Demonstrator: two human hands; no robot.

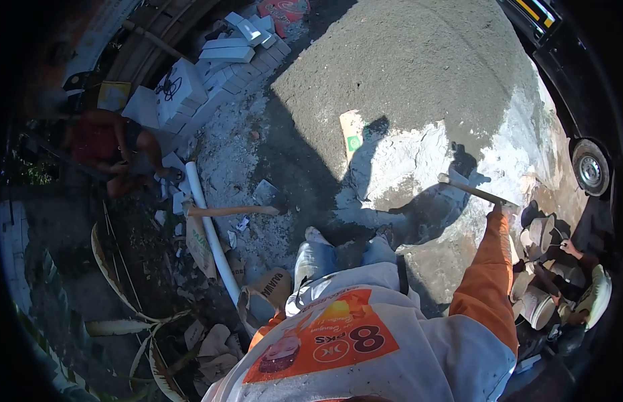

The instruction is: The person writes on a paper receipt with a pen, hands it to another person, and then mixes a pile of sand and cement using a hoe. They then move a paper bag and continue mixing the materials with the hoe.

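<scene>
My right hand [504, 210], at the end of a stretched orange sleeve, is closed around a pale wooden handle [469, 188]. The handle points left over the grey-white powder, and no tool head can be made out on it. My left sleeve [266, 328] is bent low beside a brown printed sack [272, 287]; the fingers of that hand are hidden. Ahead of my feet rises a large mound of grey sand [392, 60], with white powder [408, 157] at its near edge. A torn paper piece [351, 134] lies on the mound.
Another wooden handle [234, 210] lies left, near a grey block-like piece [266, 193] and a long white pipe [211, 234]. White blocks [231, 63] are stacked behind a seated person [110, 144]. At right are buckets [537, 308], another person [598, 295] and a black vehicle [582, 80].
</scene>
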